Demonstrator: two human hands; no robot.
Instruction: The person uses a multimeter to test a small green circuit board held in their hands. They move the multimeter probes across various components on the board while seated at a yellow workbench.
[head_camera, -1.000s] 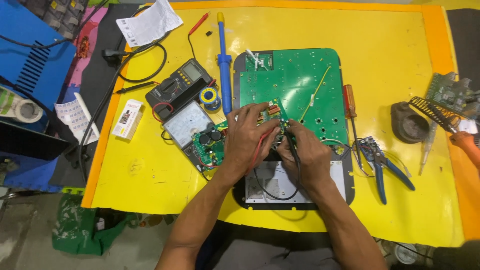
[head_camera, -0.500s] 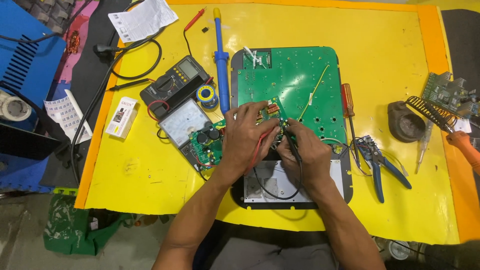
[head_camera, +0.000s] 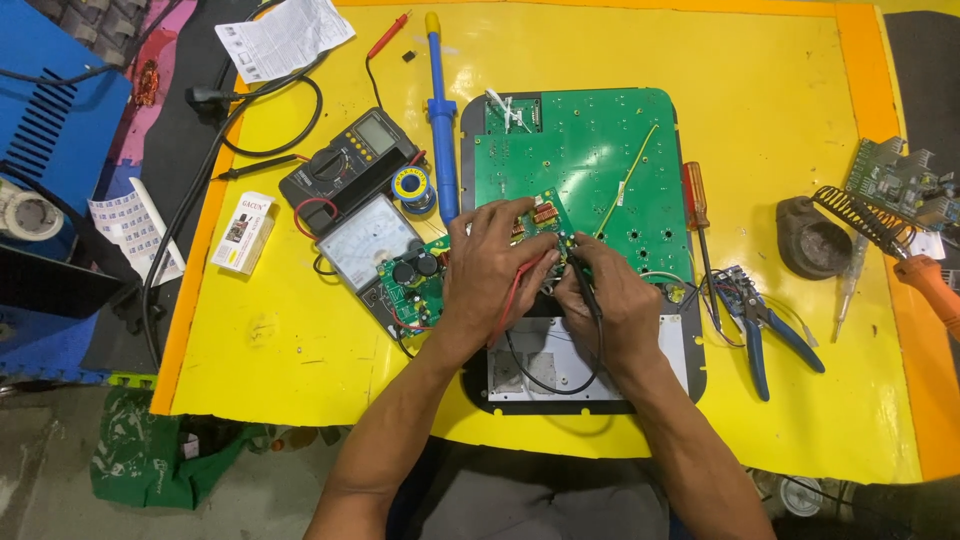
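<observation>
While both hands meet over the green circuit board (head_camera: 600, 170), the left hand (head_camera: 495, 265) pinches a red probe (head_camera: 515, 290). The right hand (head_camera: 610, 295) grips a black probe (head_camera: 585, 285), fingers closed.

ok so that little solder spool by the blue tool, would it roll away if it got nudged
Probably not as it lies: the solder spool seems to rest flat on one flange, hole up, so a nudge would likely slide it. It looks small but dense for its size. The blue desoldering pump beside it would likely block it to that side.

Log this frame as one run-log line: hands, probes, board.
left hand: holds red probe | right hand: holds black probe | tips on small board atop large green board | analog meter left
</observation>
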